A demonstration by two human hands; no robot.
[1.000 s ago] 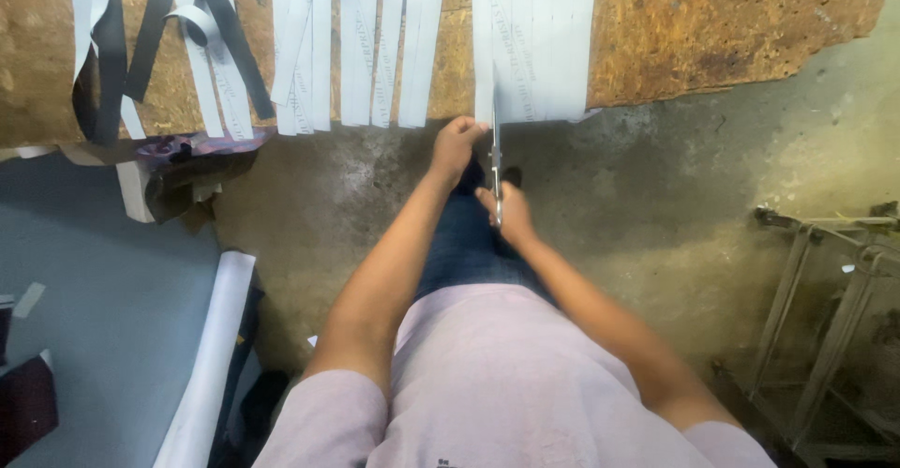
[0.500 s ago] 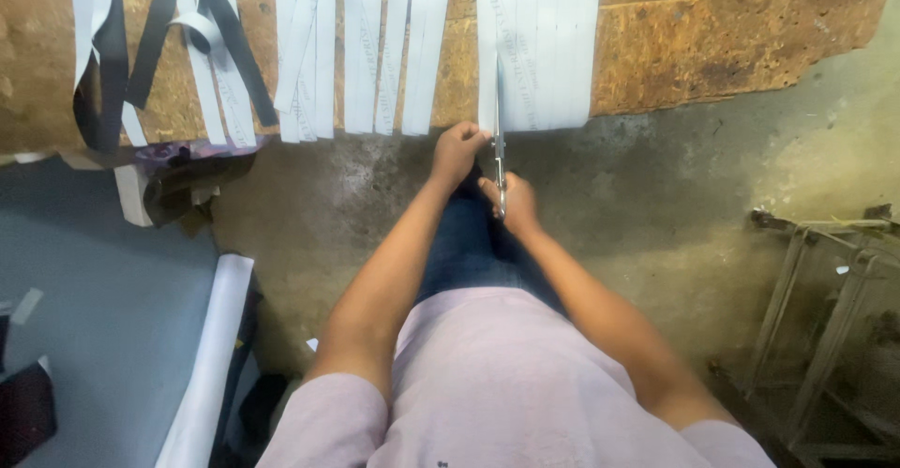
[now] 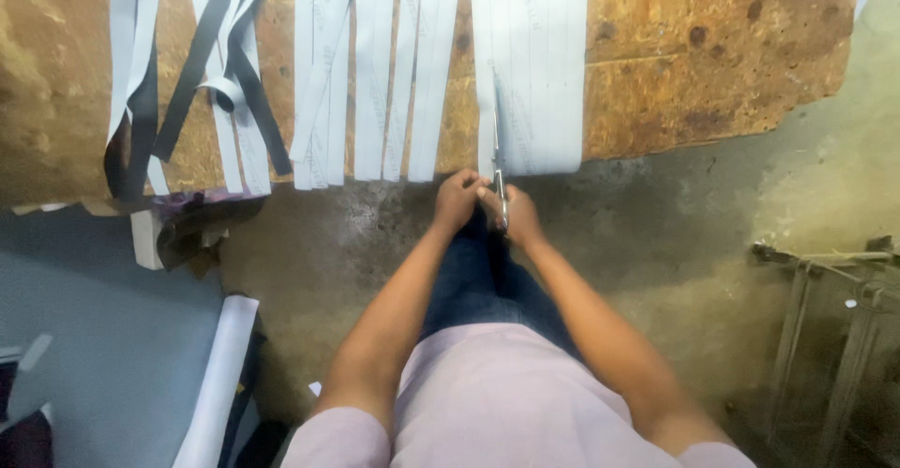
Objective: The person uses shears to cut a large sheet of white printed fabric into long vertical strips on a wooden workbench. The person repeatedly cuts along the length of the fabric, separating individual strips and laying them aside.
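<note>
Head view, right hand (image 3: pixel 518 217) grip on scissors (image 3: pixel 498 173), blades in pale sheet (image 3: pixel 539 65)

A worn chipboard panel (image 3: pixel 712 65), brown and stained, was seen laid flat on a grey concrete floor (image 3: pixel 675 234). Across the panel, long pale grey strips (image 3: pixel 375 74) were spread side by side, their ends hanging over its near edge. A wider uncut sheet (image 3: pixel 544 65) was placed to the right of them. At the left, several dark strips (image 3: pixel 202 65) were tangled with pale ones, 1 curled into a loop.
</note>
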